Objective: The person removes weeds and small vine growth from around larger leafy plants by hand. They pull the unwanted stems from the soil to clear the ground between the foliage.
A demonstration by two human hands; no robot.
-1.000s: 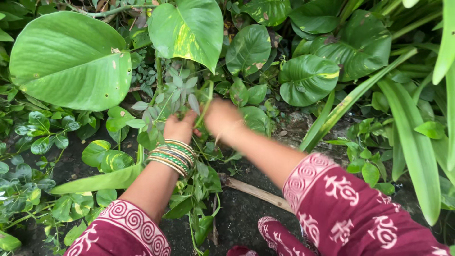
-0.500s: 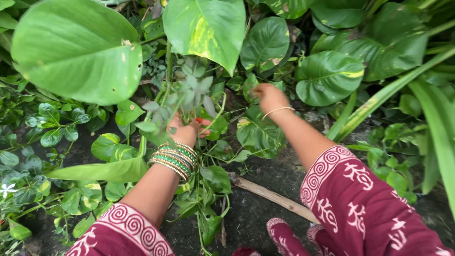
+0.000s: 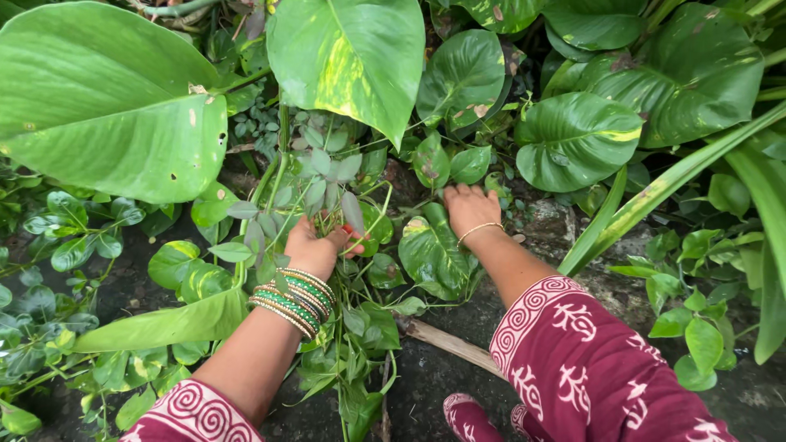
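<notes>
1. Two hands among plants: left hand (image 3: 313,248) closed around a bunch of thin stems (image 3: 315,176), centre of scene.
2. Right hand (image 3: 468,209) spread flat, empty, on leaves just right.
3. Risk: hard tugging could snap stems; wet ground (image 3: 442,376) looks slippery.

Left hand (image 3: 315,245) at frame centre clutching a bunch of leafy stems (image 3: 315,176), right hand (image 3: 468,209) spread flat among low leaves, large heart-shaped leaf (image 3: 115,106) upper left
</notes>
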